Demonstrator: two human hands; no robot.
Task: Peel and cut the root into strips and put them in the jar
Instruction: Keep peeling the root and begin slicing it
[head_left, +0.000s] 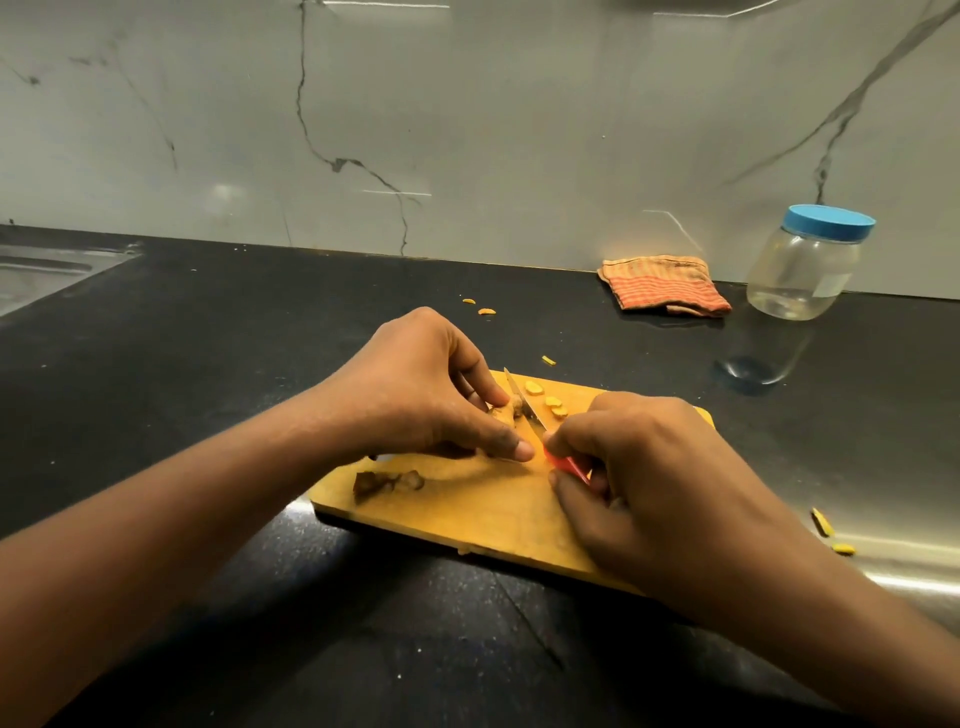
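In the head view, your left hand (431, 395) pinches the small root (511, 408) between thumb and fingers and presses it on the cutting board (467, 509), near the board's far edge at about 12 o'clock. Your right hand (639, 467) is closed around the red handle of the knife (519, 395). The blade stands just at the right side of the root, with its tip pointing to 11 o'clock. A few yellow cut pieces (553, 402) lie on the board at 1 o'clock from the blade, and dark peel scraps (387, 480) lie at 8 o'clock on the board.

I judge that the step in hand is slicing. The root is short, so curl your left fingertips back and keep the thumb behind them, because the blade is very near. Cut with a slow forward draw, not a chop; some stray pieces (487, 312) already lie on the tabletop (208, 338), at 12 o'clock and at 3 o'clock from the board. Make thin, even cuts, so that they become strips. The jar (805, 270) stands at 2 o'clock, well apart, beside a folded cloth (662, 286). Its blue lid (829, 222) is on, so you must open it before filling.
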